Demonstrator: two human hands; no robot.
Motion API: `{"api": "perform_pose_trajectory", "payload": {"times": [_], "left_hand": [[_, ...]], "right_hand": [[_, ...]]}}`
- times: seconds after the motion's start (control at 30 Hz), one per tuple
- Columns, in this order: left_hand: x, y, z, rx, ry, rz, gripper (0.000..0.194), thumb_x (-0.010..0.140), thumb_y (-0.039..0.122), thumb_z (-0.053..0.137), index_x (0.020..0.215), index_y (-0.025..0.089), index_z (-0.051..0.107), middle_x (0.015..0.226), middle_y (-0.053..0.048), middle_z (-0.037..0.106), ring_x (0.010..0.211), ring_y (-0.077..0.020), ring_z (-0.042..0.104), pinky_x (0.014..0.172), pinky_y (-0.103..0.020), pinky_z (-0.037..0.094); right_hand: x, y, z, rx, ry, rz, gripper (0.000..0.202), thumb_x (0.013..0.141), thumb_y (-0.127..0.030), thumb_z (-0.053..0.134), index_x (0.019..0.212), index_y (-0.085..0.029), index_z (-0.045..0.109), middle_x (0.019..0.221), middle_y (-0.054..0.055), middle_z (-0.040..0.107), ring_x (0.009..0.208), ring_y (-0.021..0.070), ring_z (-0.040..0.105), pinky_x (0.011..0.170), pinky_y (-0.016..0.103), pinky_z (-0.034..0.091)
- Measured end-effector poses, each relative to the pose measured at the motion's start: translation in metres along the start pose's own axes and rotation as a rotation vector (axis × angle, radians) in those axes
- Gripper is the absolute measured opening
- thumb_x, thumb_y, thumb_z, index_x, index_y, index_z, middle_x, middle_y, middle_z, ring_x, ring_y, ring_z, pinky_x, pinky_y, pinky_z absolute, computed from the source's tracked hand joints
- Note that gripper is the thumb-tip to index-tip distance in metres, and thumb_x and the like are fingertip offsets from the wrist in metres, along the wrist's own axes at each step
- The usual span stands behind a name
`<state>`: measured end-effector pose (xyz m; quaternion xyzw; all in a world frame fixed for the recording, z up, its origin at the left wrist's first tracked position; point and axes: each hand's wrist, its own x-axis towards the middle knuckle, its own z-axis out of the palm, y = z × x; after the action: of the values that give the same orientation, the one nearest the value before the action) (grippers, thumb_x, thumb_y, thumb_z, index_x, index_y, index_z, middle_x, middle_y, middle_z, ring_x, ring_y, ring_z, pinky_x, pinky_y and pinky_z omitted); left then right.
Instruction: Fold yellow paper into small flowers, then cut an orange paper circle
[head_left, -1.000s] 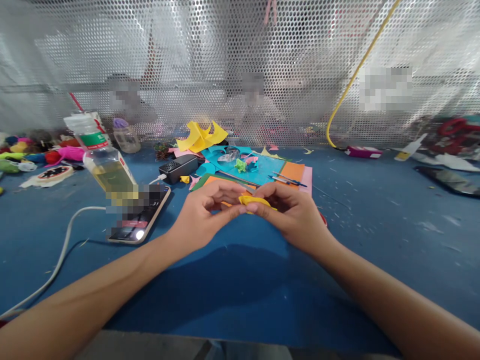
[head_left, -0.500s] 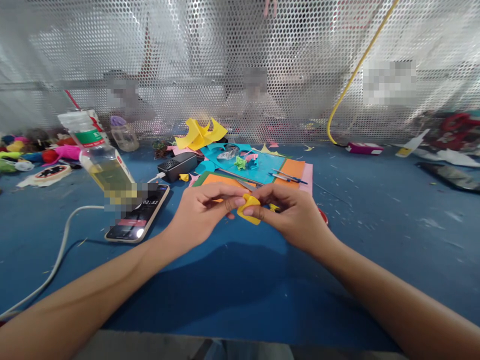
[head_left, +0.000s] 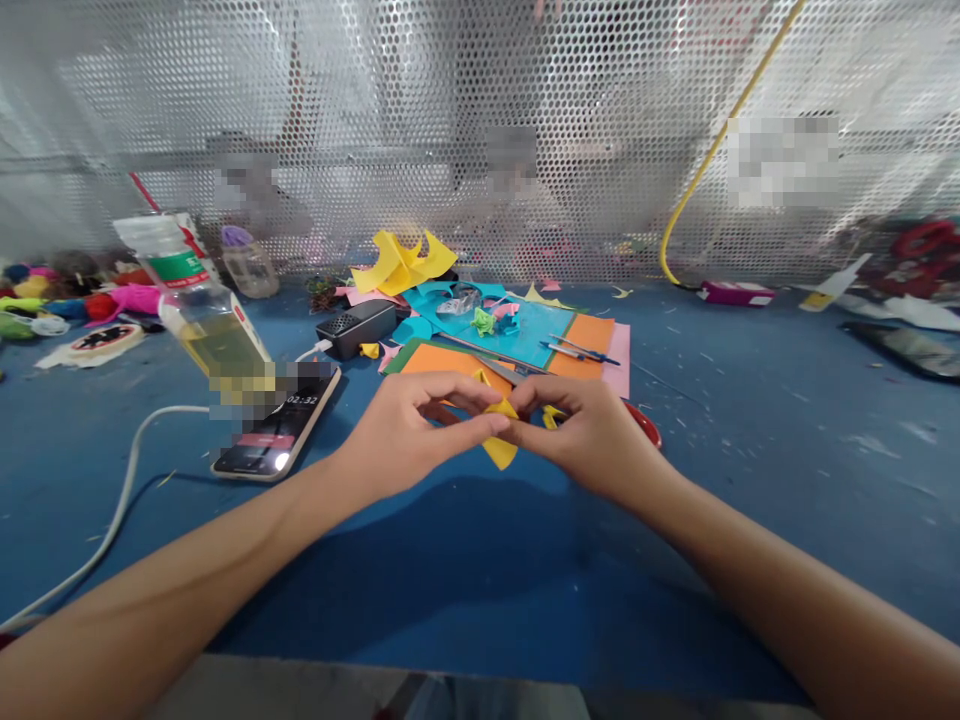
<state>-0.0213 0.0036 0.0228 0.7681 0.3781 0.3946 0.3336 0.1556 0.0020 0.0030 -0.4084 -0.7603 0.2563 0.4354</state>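
Over the blue tabletop (head_left: 750, 430), the left hand (head_left: 405, 430) and the right hand (head_left: 600, 430) pinched a yellow paper piece (head_left: 501, 454) between them, just in front of an orange sheet (head_left: 431, 361). It was already bent, seemingly mid-fold; the hands hid how much shaping remained.

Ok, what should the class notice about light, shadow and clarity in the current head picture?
Head view: a soft dark shadow spreads over the blue table below the left hand and right hand; head view: bright patches glint on the perforated metal screen; head view: blocky pixels hide the base of the bottle and part of the phone.
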Motion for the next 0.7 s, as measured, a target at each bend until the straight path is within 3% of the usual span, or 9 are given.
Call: {"api": "perform_pose_trajectory", "payload": {"times": [0.23, 0.53, 0.7], "left_hand": [[0.0035, -0.0051, -0.0006, -0.071, -0.084, -0.132, 0.015, 0.071, 0.029, 0.068, 0.074, 0.014, 0.068, 0.072, -0.003, 0.070, 0.065, -0.0126, 0.063, 0.057, -0.020, 0.049], [0.0000, -0.0086, 0.0003, 0.009, 0.145, 0.126, 0.008, 0.076, 0.025, 0.064, 0.074, 0.018, 0.067, 0.072, 0.001, 0.070, 0.066, -0.0079, 0.064, 0.057, -0.012, 0.050], [-0.0011, -0.0095, 0.0013, -0.004, 0.212, 0.129, 0.006, 0.071, 0.022, 0.069, 0.077, 0.019, 0.069, 0.073, 0.002, 0.071, 0.066, -0.0095, 0.066, 0.057, -0.013, 0.053]], "right_hand": [[-0.0014, -0.0007, 0.0002, -0.220, -0.004, -0.044, 0.015, 0.072, -0.029, 0.065, 0.063, -0.018, 0.060, 0.058, -0.003, 0.059, 0.054, 0.0091, 0.052, 0.052, 0.021, 0.038], [-0.0002, -0.0051, -0.0012, -0.040, -0.056, 0.066, 0.016, 0.077, -0.033, 0.062, 0.072, -0.019, 0.067, 0.066, -0.002, 0.062, 0.062, 0.0104, 0.053, 0.054, 0.020, 0.038], [-0.0010, -0.0070, -0.0017, -0.004, -0.074, 0.100, 0.015, 0.078, -0.031, 0.061, 0.071, -0.019, 0.067, 0.062, -0.004, 0.058, 0.059, 0.0090, 0.050, 0.050, 0.020, 0.035]]}}
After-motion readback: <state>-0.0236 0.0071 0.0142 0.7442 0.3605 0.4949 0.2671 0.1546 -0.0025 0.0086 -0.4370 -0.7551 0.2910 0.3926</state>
